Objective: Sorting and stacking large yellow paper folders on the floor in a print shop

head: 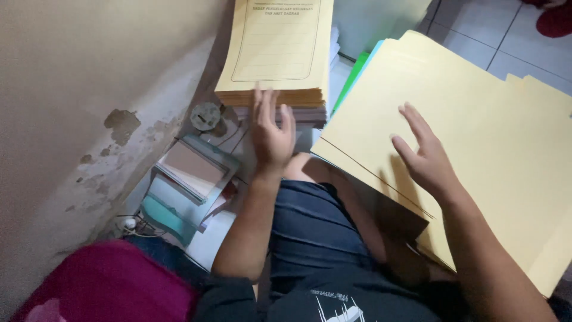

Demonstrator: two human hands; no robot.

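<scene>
A thick stack of yellow paper folders (280,48), with a printed frame on the top one, stands ahead of me on a pile of papers. My left hand (271,134) reaches toward its near edge, fingers spread, fingertips at the stack's side, holding nothing. A second pile of blank yellow folders (476,137) lies across my lap and the floor to the right. My right hand (423,155) rests flat on this pile with fingers apart. My knee in dark shorts (316,220) sits between the two arms.
A stained beige wall (89,107) runs along the left. At its foot lie a teal-edged book or tray with paper (193,170), a round grey object (205,116) and cables. A magenta cushion (101,286) is at bottom left. A green sheet (351,77) peeks out under the right pile.
</scene>
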